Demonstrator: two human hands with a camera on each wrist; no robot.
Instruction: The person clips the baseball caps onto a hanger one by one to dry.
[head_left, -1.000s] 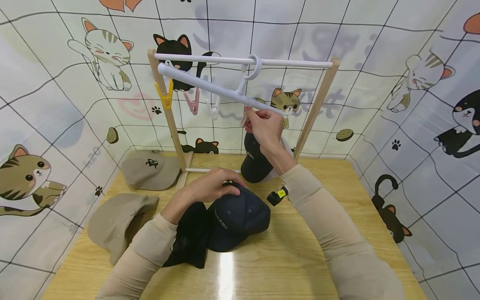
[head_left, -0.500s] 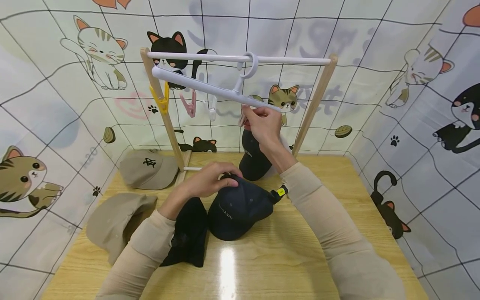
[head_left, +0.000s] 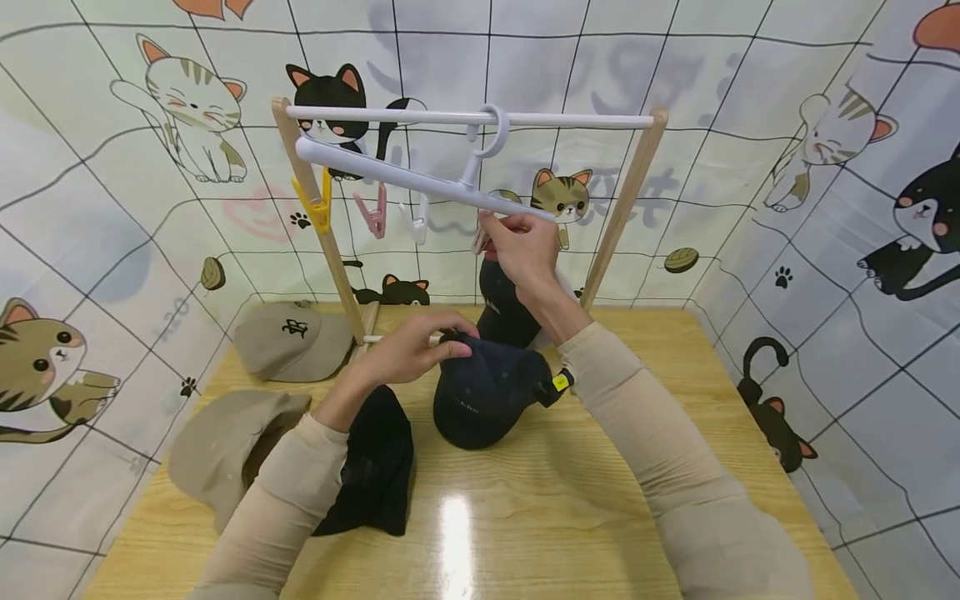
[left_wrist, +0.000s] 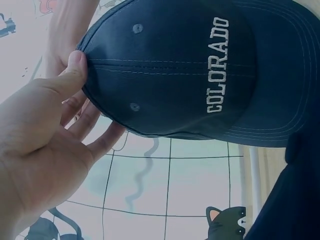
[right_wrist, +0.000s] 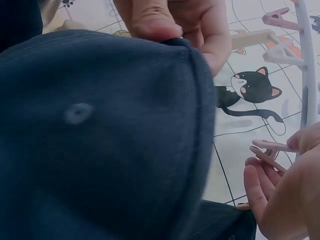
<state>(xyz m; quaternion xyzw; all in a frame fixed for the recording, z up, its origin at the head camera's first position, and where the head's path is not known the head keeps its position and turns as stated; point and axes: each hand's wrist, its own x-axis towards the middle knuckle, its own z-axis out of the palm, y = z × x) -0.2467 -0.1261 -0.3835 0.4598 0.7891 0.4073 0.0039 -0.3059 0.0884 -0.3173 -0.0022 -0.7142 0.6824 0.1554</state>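
Note:
My left hand [head_left: 411,346] pinches a navy baseball cap [head_left: 487,400] by its back edge, brim hanging down. In the left wrist view, the cap [left_wrist: 165,70] shows COLORADO lettering, with the thumb on top and fingers beneath. Higher up, my right hand [head_left: 531,254] holds a pale pink clothespin [head_left: 480,242] under the white hanger [head_left: 420,179]. The right wrist view shows this clothespin [right_wrist: 267,150] between thumb and fingers, apart from the cap. Behind the right hand, a second dark cap [head_left: 506,304] is partly hidden.
The hanger hooks over a white rod [head_left: 420,117] on a wooden-legged rack [head_left: 626,208]. Yellow [head_left: 318,204], pink [head_left: 372,212] and white [head_left: 416,221] clothespins hang along it. Two beige caps [head_left: 292,342] [head_left: 225,446] and a black cloth item [head_left: 375,467] lie left on the table [head_left: 562,533].
My left hand has raised the navy cap off the table, up and back toward the hanger. The right hand stays at the clothespin. The head view has shifted slightly.

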